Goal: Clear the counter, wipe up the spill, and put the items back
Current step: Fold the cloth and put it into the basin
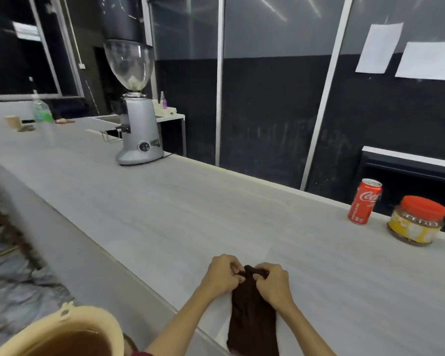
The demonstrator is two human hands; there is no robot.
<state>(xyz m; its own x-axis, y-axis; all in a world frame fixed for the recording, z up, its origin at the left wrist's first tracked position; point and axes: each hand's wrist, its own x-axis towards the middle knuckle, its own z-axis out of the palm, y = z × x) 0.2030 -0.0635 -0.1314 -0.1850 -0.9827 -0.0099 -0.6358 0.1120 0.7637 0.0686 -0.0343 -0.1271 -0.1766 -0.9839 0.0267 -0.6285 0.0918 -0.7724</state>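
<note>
Here both hands, left and right, pinch the cloth's top edge, fingers closed, apparently to fold it for wiping the counter

A dark brown cloth is lying lengthwise on the pale grey counter near its front edge, its far end bunched up and pinched between my fingers. A red cola can is standing upright by the back edge at the right. Just beside it, a red-lidded jar with a yellow label is standing upright.
</note>
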